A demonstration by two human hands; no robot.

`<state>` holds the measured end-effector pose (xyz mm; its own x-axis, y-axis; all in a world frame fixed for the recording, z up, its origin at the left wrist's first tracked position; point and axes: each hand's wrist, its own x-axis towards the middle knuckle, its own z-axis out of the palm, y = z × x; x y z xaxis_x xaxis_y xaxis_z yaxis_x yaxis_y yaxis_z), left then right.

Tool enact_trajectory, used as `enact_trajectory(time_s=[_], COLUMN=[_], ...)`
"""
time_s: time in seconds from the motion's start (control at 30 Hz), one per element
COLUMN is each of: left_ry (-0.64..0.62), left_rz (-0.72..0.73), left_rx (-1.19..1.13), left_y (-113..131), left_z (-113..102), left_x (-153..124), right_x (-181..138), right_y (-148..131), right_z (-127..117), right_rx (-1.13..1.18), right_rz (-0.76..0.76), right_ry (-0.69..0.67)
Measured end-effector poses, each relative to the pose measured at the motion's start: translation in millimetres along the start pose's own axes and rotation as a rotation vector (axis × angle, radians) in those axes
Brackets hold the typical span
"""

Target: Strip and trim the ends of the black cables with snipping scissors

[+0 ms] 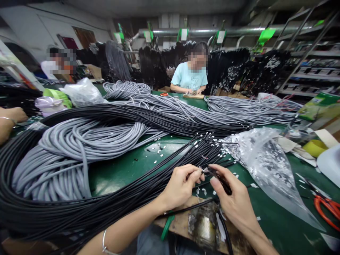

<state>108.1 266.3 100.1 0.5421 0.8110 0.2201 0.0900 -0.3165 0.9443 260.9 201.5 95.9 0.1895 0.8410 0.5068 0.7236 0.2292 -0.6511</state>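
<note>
My left hand pinches the stripped end of a black cable at the near edge of the green table. My right hand meets it from the right, fingers closed around a dark slim tool or cable end. The two hands nearly touch above a small wooden board that carries a metal fixture. A large bundle of black cables sweeps in from the left and ends just beyond my fingers.
Grey cable coils fill the left and far side. A clear plastic bag lies right, orange-handled scissors beyond it. White scraps litter the table. One person in a light blue shirt works opposite; another person's arm rests at left.
</note>
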Motion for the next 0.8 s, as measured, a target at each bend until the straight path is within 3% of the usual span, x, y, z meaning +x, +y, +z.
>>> enact_trajectory(time_s=[0.27, 0.8], left_ry=[-0.008, 0.112], left_rz=[-0.087, 0.046], left_rx=[-0.110, 0.052], left_y=[0.0, -1.7], left_z=[0.4, 2.6], left_x=[-0.6, -3.9], right_x=[-2.4, -2.2], right_y=[-4.1, -7.9], right_z=[-0.4, -0.9], right_rx=[0.061, 0.075], right_rz=[-0.089, -0.094], right_ry=[-0.036, 0.019])
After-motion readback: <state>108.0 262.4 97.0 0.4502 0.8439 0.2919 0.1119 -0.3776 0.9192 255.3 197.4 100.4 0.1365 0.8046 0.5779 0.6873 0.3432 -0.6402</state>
